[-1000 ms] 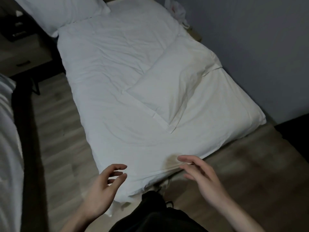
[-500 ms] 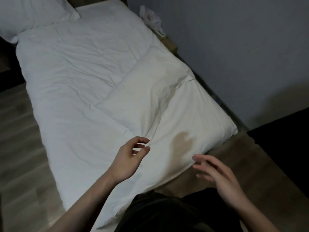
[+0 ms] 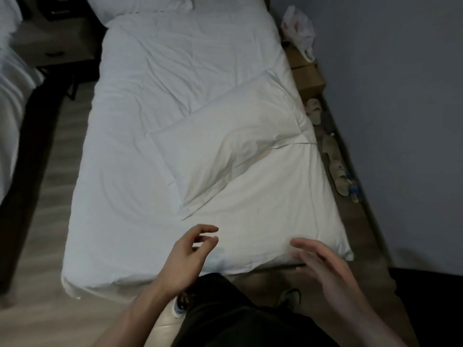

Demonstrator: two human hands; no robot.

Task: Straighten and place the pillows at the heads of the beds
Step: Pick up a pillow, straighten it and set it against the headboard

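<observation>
While both hands hover empty over the foot of the bed (image 3: pixel 155 101), its white cover lies rumpled from end to end. A pillow (image 3: pixel 225 144) lies crooked across the bed's middle and right side, its long edge slanted, one corner pointing toward the hands. A second pillow (image 3: pixel 140 5) sits at the head of the bed, cut off by the top of the frame. The left hand (image 3: pixel 185 259) is held above the cover near the foot edge, fingers (image 3: pixel 208 229) loosely curled and holding nothing. The right hand (image 3: pixel 323 264) is above the bed's right foot corner, its fingers straight and spread, also holding nothing.

Pale wood-look flooring (image 3: pixel 50 196) runs along the left side, where the edge of another white bed (image 3: pixel 10 96) shows. A dark nightstand (image 3: pixel 55 43) stands between the two beds. A grey wall (image 3: pixel 400 121) closes the right side; in the gap beside it are cardboard boxes (image 3: pixel 308 76), a white plastic bag (image 3: pixel 298 28) and what look like sandals (image 3: pixel 335 166), though the light is dim. No writing is legible anywhere.
</observation>
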